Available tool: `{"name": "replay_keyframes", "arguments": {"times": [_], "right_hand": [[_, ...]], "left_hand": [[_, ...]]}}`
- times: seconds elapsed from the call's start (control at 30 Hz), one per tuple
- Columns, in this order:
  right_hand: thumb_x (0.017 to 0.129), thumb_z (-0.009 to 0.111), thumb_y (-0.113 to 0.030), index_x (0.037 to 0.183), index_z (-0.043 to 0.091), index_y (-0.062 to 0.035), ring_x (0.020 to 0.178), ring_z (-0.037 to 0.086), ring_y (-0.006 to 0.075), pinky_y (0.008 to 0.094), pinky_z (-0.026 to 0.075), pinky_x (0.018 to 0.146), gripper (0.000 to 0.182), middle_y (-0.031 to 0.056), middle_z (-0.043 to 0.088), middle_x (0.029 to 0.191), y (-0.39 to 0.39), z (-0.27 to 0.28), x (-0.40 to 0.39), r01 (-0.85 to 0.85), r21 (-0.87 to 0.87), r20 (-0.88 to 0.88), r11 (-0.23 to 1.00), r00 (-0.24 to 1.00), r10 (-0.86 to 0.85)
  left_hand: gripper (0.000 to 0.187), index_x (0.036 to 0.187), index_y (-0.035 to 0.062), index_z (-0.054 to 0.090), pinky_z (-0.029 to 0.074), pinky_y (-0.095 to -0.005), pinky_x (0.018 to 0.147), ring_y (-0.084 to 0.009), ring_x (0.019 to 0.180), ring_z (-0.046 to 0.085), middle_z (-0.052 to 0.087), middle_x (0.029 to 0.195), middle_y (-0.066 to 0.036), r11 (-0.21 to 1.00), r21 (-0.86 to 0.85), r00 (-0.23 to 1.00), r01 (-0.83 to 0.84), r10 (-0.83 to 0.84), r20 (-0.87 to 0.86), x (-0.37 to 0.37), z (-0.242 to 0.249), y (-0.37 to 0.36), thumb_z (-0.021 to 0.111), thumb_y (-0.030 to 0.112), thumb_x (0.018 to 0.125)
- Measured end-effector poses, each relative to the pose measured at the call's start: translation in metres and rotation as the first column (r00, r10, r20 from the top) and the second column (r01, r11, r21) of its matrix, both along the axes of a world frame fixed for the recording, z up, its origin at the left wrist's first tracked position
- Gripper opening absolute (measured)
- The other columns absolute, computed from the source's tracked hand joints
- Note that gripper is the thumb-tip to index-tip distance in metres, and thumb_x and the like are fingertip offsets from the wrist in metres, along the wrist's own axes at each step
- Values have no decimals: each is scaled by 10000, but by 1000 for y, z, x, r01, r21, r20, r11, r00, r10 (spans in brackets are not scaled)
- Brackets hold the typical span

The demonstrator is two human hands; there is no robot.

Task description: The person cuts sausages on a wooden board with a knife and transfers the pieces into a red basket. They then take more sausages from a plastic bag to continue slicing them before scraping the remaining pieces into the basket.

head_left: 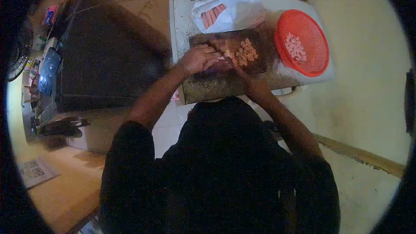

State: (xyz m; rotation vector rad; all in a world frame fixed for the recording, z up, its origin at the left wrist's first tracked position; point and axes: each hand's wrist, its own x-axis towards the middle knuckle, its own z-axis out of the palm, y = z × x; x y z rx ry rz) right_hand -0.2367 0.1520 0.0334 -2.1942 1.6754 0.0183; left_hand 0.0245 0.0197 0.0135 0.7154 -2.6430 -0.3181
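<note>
Sausage (222,59), on the dark cutting board (260,66), was pinned under the curled grip of the left hand (200,59), apparently for steadiness; knife (226,56), clasped in the grip of the right hand (248,81); slices (248,53), laid beside, presumably clearing the blade.

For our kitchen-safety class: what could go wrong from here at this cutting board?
The left hand lies close to the knife, so a slip might nick it.
Slices near the right edge of the cutting board could slide onto the tabletop.
The red basket sits near the tabletop's right edge; a knock might spill its pieces.
</note>
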Motion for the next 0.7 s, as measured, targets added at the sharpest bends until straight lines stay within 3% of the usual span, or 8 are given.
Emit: {"name": "replay_keyframes", "arguments": {"times": [0.13,0.23,0.3,0.4,0.53,0.63,0.7], "right_hand": [[891,516,-94,1552,192,-349,625,656,398,540,528,551,779,239,676,807,6,-7,1,-10,-75,54,997,998,14],[883,524,-94,1551,194,-353,633,658,399,540,530,560,789,232,682,805,3,17,3,48,43,13,998,999,-49],[873,535,-98,1551,191,-353,630,660,400,544,528,561,802,218,683,775,2,-1,3,9,-56,0,998,1000,-9],[868,545,-107,1552,185,-358,656,669,407,545,533,578,812,221,686,780,-2,-17,-3,-39,-158,25,987,999,43],[868,548,-118,1552,176,-361,686,679,409,549,538,588,816,238,686,814,-2,-3,-1,7,-62,159,998,987,3],[870,538,-120,1547,202,-355,684,679,404,550,536,591,791,250,680,826,9,-20,8,-20,-197,45,980,999,30],[857,546,-78,1541,234,-337,719,671,411,524,544,623,795,239,679,878,1,-3,10,5,-44,-12,999,1000,-5]], "left_hand": [[217,1081,141,687,518,-387,872,-261,983,627,648,991,-55,996,-72,991,54,-62,-117,0,-7,-4,639,263,908],[216,1073,135,685,518,-384,867,-259,979,627,661,999,-54,996,-80,992,38,-47,-114,1,-11,-2,639,266,907],[217,1069,135,686,516,-385,866,-257,972,627,669,1000,-53,996,-77,998,41,-44,-40,3,-8,-5,640,269,906],[213,1063,136,686,516,-386,846,-253,932,627,667,966,-49,994,-100,987,52,-66,-147,1,-6,-4,646,270,902],[210,1048,139,694,508,-381,831,-255,886,624,667,967,-39,993,-108,988,52,-67,-140,0,-12,-9,651,280,899],[224,1043,137,699,497,-377,838,-253,887,619,668,967,-37,997,-73,992,28,-36,-117,2,-18,0,656,298,893],[240,1045,135,702,487,-376,854,-248,905,617,667,954,-38,996,-71,990,49,-58,-130,3,-12,-4,660,311,887]]}}
